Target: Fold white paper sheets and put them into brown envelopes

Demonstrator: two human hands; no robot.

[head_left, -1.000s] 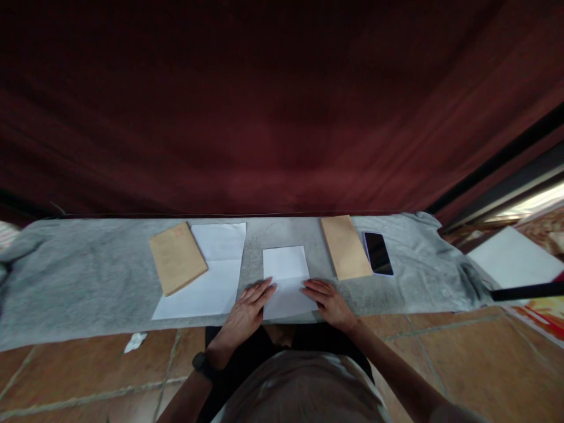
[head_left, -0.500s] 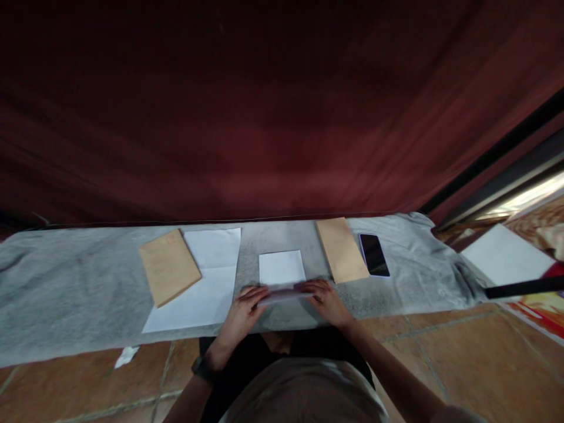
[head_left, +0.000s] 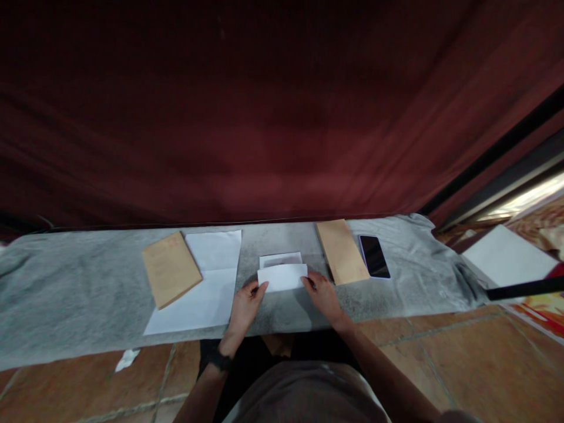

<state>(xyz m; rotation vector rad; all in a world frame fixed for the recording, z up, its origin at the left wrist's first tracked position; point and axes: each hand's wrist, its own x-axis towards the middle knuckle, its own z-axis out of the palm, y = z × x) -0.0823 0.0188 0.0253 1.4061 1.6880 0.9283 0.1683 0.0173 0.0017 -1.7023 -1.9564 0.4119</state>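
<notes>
Between my two hands is a narrow folded sheet of white paper (head_left: 282,278), tilted so its broad face shows. My left hand (head_left: 247,301) pinches its left end, thumb in front. At the right end my right hand (head_left: 321,294) grips it the same way. Just behind it a second white paper (head_left: 268,259) lies on the grey cloth, partly covered by the held sheet and its shadow. A brown envelope (head_left: 342,251) rests a little beyond my right hand.
A black-screened phone (head_left: 374,257) lies right of the envelope. On the left, another brown envelope (head_left: 171,270) overlaps a large creased white sheet (head_left: 215,288). The grey cloth (head_left: 88,282) covers a narrow bench against a dark red curtain (head_left: 273,147). A paper scrap (head_left: 127,359) is on the tiled floor.
The folded paper, seen nearly edge-on before, has turned to show its white face and moved slightly up, covering part of the paper behind. My fingers shifted to its two ends.
</notes>
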